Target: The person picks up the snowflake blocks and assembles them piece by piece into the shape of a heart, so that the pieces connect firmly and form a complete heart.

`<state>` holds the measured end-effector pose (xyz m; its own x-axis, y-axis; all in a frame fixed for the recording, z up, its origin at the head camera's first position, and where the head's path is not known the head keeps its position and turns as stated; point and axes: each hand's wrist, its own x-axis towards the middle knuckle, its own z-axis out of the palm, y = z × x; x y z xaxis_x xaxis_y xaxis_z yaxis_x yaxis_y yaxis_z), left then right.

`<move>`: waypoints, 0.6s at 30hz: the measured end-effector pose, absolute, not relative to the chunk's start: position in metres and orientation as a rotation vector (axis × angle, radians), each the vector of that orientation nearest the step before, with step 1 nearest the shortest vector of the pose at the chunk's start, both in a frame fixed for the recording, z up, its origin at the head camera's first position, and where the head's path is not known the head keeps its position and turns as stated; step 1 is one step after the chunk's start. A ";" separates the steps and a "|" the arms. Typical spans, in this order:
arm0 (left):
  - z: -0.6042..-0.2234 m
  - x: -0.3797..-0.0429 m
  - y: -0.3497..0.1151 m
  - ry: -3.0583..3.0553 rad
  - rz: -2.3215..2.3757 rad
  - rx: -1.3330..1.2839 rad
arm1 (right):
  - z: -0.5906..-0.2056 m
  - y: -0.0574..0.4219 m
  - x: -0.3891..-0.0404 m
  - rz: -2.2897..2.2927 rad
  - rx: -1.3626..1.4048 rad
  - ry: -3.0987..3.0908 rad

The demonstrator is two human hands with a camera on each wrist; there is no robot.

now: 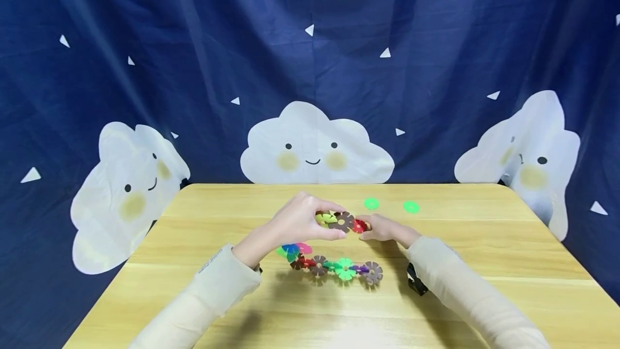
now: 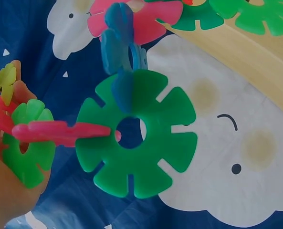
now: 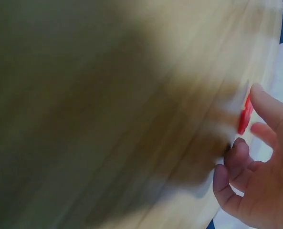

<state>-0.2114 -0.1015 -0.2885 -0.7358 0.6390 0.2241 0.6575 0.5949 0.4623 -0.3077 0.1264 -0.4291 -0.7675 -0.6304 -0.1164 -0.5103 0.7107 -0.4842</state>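
My left hand (image 1: 302,220) grips a chain of slotted flower-shaped discs between thumb and fingers. A yellow disc (image 1: 322,218) and a brown disc (image 1: 347,225) show at its fingertips. Against the brown one's right side, a red disc (image 1: 359,226) is pinched by my right hand (image 1: 382,228); whether the two are slotted together I cannot tell. The right wrist view shows the red disc (image 3: 245,117) by the thumb and forefinger. Close to the left wrist camera are a green disc (image 2: 146,176), an edge-on pink disc (image 2: 55,133) and a blue disc (image 2: 117,43). My left forearm hides part of the chain.
Below my hands, linked discs run across the wooden table (image 1: 484,214), ending in a greyish disc (image 1: 374,273). Two loose green discs, one nearer (image 1: 372,199) and one to its right (image 1: 411,207), lie near the back edge. A blue curtain (image 1: 426,69) hangs behind.
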 end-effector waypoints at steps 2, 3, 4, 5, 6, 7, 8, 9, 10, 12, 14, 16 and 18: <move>-0.288 -0.212 -0.100 -2.769 -0.823 -1.138 | -0.428 0.126 -0.307 -0.627 -0.851 2.665; -0.288 -0.212 -0.099 -2.769 -0.817 -1.143 | -0.428 0.125 -0.306 -0.636 -0.813 2.679; -0.288 -0.212 -0.099 -2.769 -0.816 -1.144 | -0.428 0.125 -0.306 -0.648 -0.771 2.686; -0.288 -0.212 -0.099 -2.771 -0.817 -1.144 | -0.427 0.125 -0.305 -0.667 -0.736 2.687; -0.288 -0.212 -0.099 -2.774 -0.822 -1.140 | -0.427 0.125 -0.305 -0.680 -0.721 2.689; -0.289 -0.211 -0.099 -2.777 -0.830 -1.136 | -0.427 0.126 -0.304 -0.699 -0.711 2.692; -0.289 -0.211 -0.099 -2.780 -0.836 -1.131 | -0.427 0.127 -0.304 -0.734 -0.716 2.687; -0.289 -0.211 -0.100 -2.781 -0.844 -1.128 | -0.426 0.127 -0.303 -0.776 -0.722 2.674; -0.289 -0.211 -0.100 -2.782 -0.853 -1.124 | -0.426 0.128 -0.302 -0.825 -0.741 2.656; -0.289 -0.211 -0.101 -2.782 -0.857 -1.124 | -0.424 0.131 -0.301 -0.913 -0.805 2.624; -0.289 -0.211 -0.101 -2.779 -0.848 -1.127 | -0.420 0.135 -0.297 -1.036 -0.856 2.579; -0.288 -0.211 -0.102 -2.780 -0.841 -1.123 | -0.411 0.138 -0.292 -1.168 -0.896 2.551; -0.288 -0.211 -0.102 -2.774 -0.843 -1.116 | -0.400 0.141 -0.285 -1.308 -0.913 2.517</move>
<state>-0.2111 -0.1017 -0.2878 -0.7412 0.6320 0.2263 0.6511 0.5947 0.4716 -0.2849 0.1405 -0.4003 -0.8007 -0.5845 0.1314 -0.4435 0.4308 -0.7860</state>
